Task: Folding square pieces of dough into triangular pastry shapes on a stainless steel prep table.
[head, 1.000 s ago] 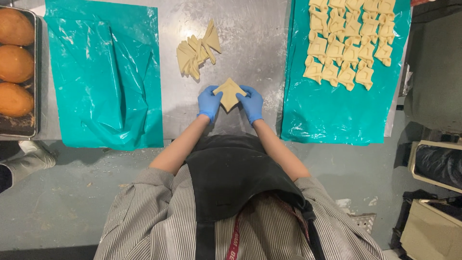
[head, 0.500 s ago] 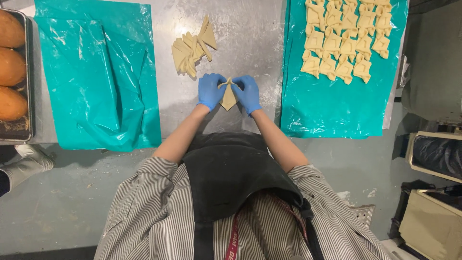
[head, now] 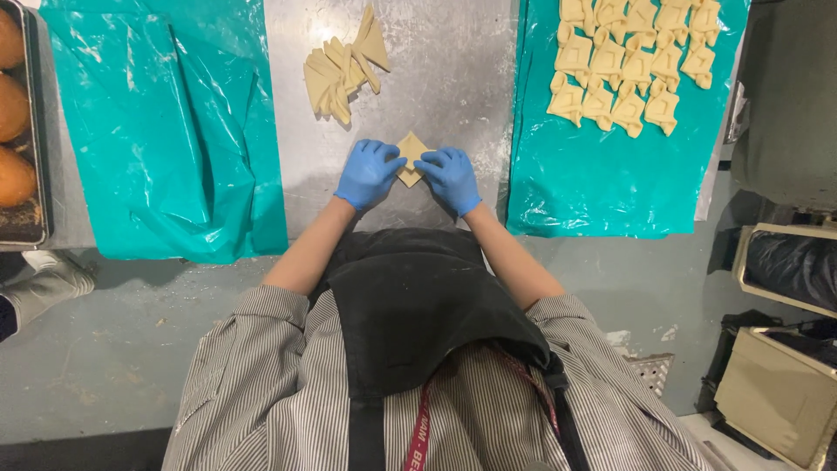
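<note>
Head view: looked straight down on a steel table [head: 453, 61]. Left hand [head: 368, 173] and right hand [head: 450, 179], both in blue gloves, rested on one dough square [head: 409, 157] lying flat at the table's middle, near the front edge. Fingers of both hands spread and loosely curled over the square's two sides, pressing down on it rather than closing round it; thumbs hidden, so pinch or plain press could not be told. Square's far corner showed between the two hands.

Beyond the hands, well apart, lay a dough pile [head: 342, 68] of overlapping cut pieces, fanned on the bare steel. Left of the hands, a teal sheet [head: 166, 131], crumpled and bare. Further left, at the frame edge, a tray [head: 39, 174] holding round brown buns [head: 12, 109]. Right of the hands, a second sheet [head: 610, 174] of the same teal, carrying folded pastries [head: 623, 61] set in rows at its far end. Nearer the camera, a black apron [head: 418, 305] over a striped shirt [head: 253, 384], with a red lanyard [head: 418, 432] hanging at the chest.
</note>
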